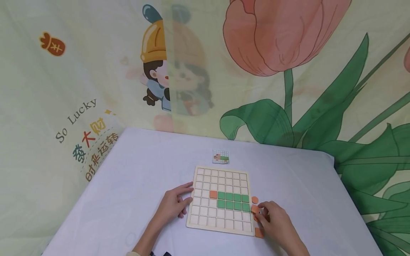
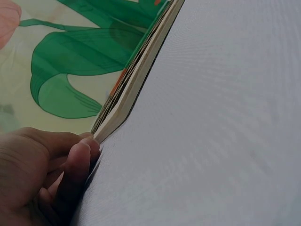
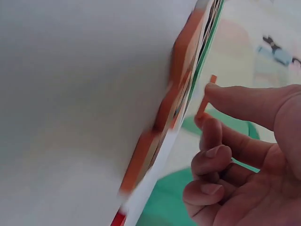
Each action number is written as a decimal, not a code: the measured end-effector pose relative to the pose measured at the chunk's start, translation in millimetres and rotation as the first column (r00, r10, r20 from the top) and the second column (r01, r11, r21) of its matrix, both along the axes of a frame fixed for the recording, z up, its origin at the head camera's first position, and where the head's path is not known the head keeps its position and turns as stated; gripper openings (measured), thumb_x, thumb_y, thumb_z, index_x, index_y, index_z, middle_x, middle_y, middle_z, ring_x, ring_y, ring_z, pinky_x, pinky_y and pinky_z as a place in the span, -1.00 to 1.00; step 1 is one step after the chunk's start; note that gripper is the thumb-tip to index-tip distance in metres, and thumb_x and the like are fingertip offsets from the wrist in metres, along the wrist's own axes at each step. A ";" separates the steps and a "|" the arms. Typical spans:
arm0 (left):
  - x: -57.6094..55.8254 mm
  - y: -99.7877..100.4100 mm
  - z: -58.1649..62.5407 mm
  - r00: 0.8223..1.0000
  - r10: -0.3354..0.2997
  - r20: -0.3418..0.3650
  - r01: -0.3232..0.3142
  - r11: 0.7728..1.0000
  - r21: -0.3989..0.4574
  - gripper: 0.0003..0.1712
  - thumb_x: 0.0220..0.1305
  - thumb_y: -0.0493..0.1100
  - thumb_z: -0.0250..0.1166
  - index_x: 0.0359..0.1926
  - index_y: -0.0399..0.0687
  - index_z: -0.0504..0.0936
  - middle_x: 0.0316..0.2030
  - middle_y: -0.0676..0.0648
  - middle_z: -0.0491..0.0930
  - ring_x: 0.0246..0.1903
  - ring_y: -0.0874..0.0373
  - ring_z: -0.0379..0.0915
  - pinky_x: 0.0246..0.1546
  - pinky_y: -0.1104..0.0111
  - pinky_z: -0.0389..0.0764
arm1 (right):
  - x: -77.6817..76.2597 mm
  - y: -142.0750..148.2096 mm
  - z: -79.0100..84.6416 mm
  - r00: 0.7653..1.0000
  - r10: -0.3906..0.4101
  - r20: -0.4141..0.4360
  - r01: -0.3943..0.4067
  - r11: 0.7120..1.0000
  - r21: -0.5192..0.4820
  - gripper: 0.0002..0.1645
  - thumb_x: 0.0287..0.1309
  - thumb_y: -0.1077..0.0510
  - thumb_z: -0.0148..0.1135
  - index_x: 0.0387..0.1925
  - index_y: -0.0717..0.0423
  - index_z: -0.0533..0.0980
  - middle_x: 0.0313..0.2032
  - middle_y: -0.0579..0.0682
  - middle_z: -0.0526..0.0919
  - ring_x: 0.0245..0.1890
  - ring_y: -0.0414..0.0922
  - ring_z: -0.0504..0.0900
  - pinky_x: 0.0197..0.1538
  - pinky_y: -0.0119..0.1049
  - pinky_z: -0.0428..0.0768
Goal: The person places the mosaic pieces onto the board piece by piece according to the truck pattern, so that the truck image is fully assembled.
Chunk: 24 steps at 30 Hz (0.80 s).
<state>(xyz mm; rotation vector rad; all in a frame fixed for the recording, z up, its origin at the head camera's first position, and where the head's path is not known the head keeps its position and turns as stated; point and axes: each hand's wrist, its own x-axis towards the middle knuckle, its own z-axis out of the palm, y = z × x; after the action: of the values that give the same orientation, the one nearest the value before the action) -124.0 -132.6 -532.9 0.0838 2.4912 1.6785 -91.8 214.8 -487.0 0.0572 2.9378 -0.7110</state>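
Note:
A wooden grid board point(image 1: 211, 220) lies on the table, bearing two rows of green square tiles point(image 1: 229, 200) and one orange square tile point(image 1: 213, 194). At the board's left edge is my left hand point(image 1: 169, 202), its index finger and thumb reaching out to touch the rim; the left wrist view shows its fingertips point(image 2: 89, 143) right at the board's edge point(image 2: 123, 110). Beyond the right edge, my right hand point(image 1: 273, 220) pinches a thin orange tile point(image 3: 206, 99) between thumb and index finger, above other orange pieces. The other right-hand fingers are curled.
Beside the board's right edge lie an orange round piece point(image 1: 255, 200) and an orange square piece point(image 1: 259, 233). A small picture card point(image 1: 220, 156) with a grid pattern sits behind the board. White cloth point(image 1: 153, 160) covers the table; a printed curtain point(image 1: 198, 64) hangs behind.

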 end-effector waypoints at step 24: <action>1.1 1.0 1.7 1.000 0.002 0.004 -0.002 1.000 -0.004 -0.51 0.35 -0.32 0.41 0.29 -0.20 0.67 0.46 -0.07 0.54 -0.75 0.19 0.49 -0.75 0.35 0.60 | -21.1 -90.5 -5.2 0.947 0.300 -0.112 -0.307 0.950 -0.054 -0.74 0.20 0.16 0.54 -0.08 0.06 0.71 -0.41 -0.19 0.45 -0.41 -0.28 0.37 -0.41 -0.48 0.37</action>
<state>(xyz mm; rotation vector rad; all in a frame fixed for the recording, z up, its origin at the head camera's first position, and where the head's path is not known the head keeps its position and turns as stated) -122.8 -131.6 -531.2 0.0775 2.4917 1.6731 -112.9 124.3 -492.2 -0.4427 2.9141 -0.7873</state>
